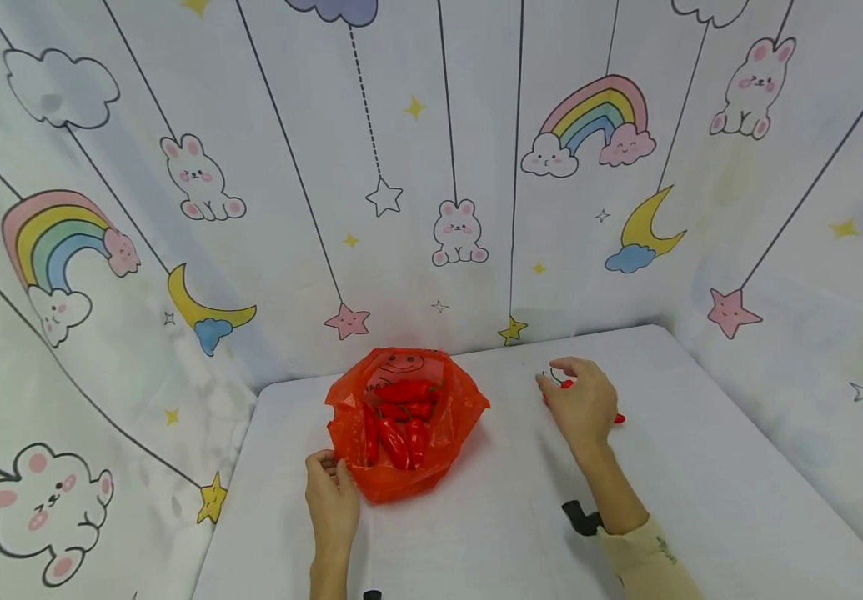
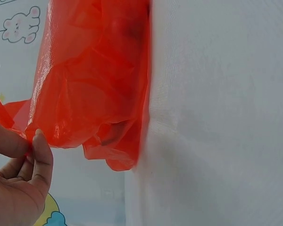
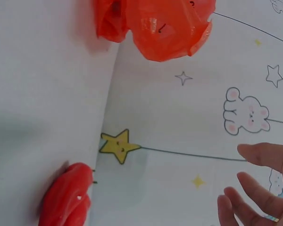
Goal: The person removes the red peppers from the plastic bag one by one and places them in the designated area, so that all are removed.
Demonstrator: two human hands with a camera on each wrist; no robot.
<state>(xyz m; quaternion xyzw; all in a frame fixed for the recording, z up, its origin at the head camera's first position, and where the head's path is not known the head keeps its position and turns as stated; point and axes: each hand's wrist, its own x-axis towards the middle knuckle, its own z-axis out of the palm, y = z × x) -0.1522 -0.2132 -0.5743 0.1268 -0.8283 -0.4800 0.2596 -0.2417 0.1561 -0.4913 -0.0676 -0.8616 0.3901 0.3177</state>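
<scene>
A red plastic bag [image 1: 442, 450] stands with its mouth wide, and several red chili peppers [image 1: 395, 442] lie inside. My left hand [image 1: 332, 500] pinches the bag's near left rim between thumb and fingertips, as the left wrist view also shows. Over to the right, my right hand [image 1: 583, 404] hovers above more red peppers [image 3: 68, 197] on the table. Its thumb and fingers are apart, with nothing between them in the right wrist view. In the head view this hand partly hides those peppers.
A white cloth covers the table [image 1: 476, 533]. Behind and at the sides hangs a pale curtain [image 1: 288, 250] printed with rabbits, stars and rainbows. Its back part meets the table's far edge just behind the bag.
</scene>
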